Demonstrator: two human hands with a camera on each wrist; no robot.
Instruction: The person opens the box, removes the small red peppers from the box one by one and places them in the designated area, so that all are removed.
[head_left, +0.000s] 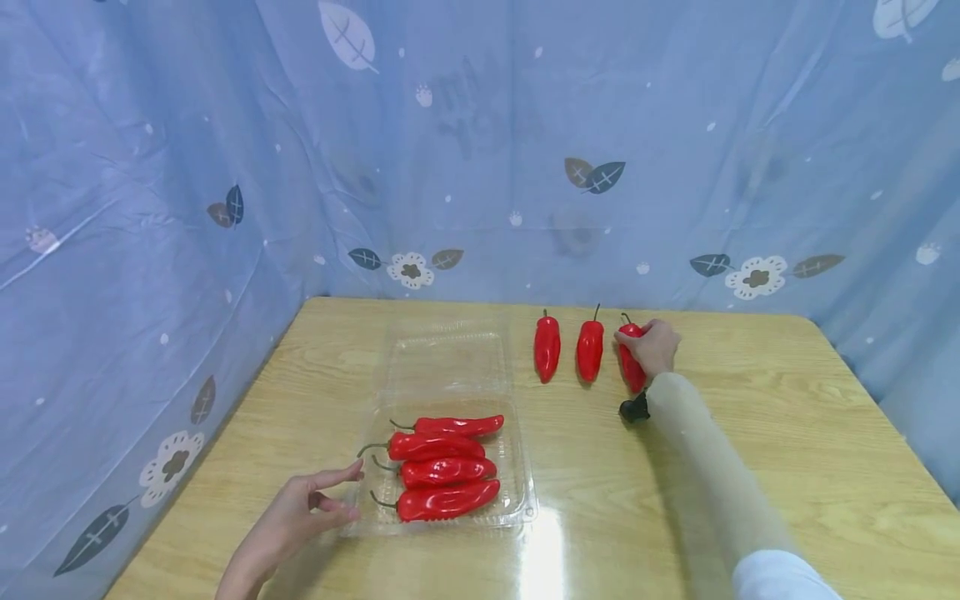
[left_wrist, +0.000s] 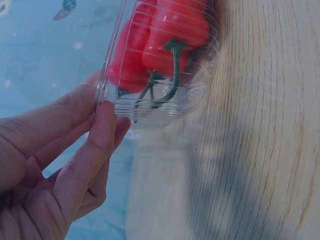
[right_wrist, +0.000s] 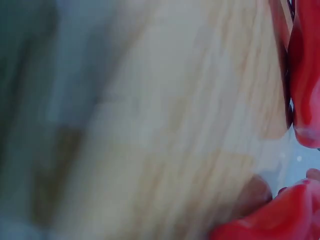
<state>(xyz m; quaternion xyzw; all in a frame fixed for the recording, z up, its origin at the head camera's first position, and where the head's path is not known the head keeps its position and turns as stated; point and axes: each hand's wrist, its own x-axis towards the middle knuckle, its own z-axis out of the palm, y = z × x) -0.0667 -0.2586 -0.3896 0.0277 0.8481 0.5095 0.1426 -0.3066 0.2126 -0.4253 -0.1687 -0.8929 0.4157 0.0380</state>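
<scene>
Several red chili peppers (head_left: pixel 447 472) lie side by side in a transparent plastic clamshell box (head_left: pixel 517 508), stems toward the left. My left hand (head_left: pixel 288 517) is at the box's left side; in the left wrist view, its thumb and fingers pinch the box rim (left_wrist: pixel 102 87). Farther right, my right hand (head_left: pixel 654 346) holds a red chili pepper (head_left: pixel 633 367), the rightmost of three in a row. Only a little of this pepper (right_wrist: pixel 280 220) and a fingertip show in the blurred right wrist view. Whether the pepper touches the table cannot be told.
Two other red chili peppers, a left one (head_left: pixel 547 348) and a middle one (head_left: pixel 590 350), lie on the wooden table (head_left: pixel 585 475). The box's lid (head_left: pixel 448 362) is folded back behind it. A blue patterned curtain (head_left: pixel 495 167) hangs behind and along both sides.
</scene>
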